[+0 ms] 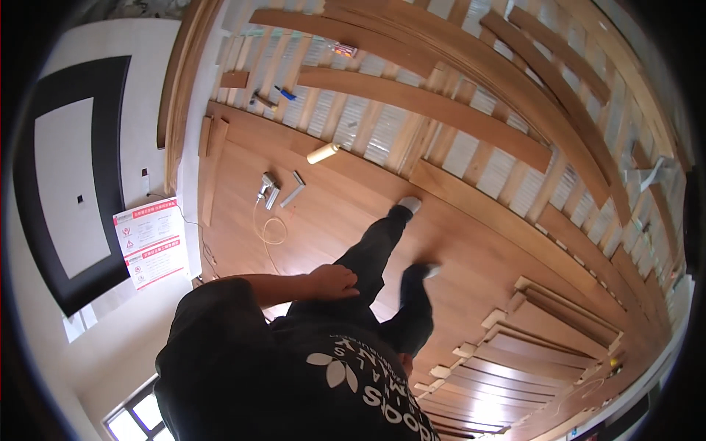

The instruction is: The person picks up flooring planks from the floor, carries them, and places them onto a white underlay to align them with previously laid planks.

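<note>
I stand on a brown plank floor (353, 192), with one foot (409, 204) forward and the other blurred by motion. My left hand (334, 283) hangs over my left thigh with its fingers curled in; nothing shows in it. Of my right hand (406, 361) only a sliver of skin shows beside my shirt, its fingers hidden. Ahead to the left lie a nail gun (268, 185) with a thin air hose (263, 234), and a grey metal bar (293, 192). A pale yellow bottle (322, 153) lies near the edge of the laid planks.
Wooden battens (373, 131) over silvery sheeting run beyond the planks, with long loose boards (434, 103) across them. A hammer (263, 101) and a blue-handled tool (285, 93) lie there. Stacked boards (507, 360) are at the right. A poster (151, 242) hangs on the left wall.
</note>
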The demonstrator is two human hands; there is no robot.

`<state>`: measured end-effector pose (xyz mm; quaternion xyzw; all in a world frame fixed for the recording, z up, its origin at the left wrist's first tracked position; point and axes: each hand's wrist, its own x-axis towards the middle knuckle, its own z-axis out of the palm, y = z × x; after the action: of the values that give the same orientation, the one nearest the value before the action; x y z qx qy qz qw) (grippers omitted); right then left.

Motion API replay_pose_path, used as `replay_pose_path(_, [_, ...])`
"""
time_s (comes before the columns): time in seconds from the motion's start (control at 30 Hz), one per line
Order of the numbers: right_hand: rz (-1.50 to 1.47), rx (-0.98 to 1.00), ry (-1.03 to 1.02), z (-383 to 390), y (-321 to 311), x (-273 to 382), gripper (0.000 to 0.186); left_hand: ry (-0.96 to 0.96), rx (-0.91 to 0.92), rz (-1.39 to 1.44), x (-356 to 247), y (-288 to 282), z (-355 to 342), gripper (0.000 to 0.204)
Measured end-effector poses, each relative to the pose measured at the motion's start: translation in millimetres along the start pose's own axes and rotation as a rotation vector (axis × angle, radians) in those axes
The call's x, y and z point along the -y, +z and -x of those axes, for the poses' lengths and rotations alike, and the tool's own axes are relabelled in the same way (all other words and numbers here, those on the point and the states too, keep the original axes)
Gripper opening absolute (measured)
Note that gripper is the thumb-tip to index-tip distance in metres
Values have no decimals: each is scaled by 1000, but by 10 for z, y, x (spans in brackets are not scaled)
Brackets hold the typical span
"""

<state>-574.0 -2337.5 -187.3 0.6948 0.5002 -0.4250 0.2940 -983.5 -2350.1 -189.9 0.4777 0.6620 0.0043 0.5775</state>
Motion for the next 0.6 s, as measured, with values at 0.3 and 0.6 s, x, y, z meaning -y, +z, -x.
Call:
replay_pose_path(0.3, [-271, 269, -64, 381, 766, -412, 40, -149, 321, 124, -215, 128, 831, 61])
replay_pose_path(0.6, [-573, 622, -81, -876, 2561, -1101, 37, -83, -216, 87, 1863, 407, -3109, 40])
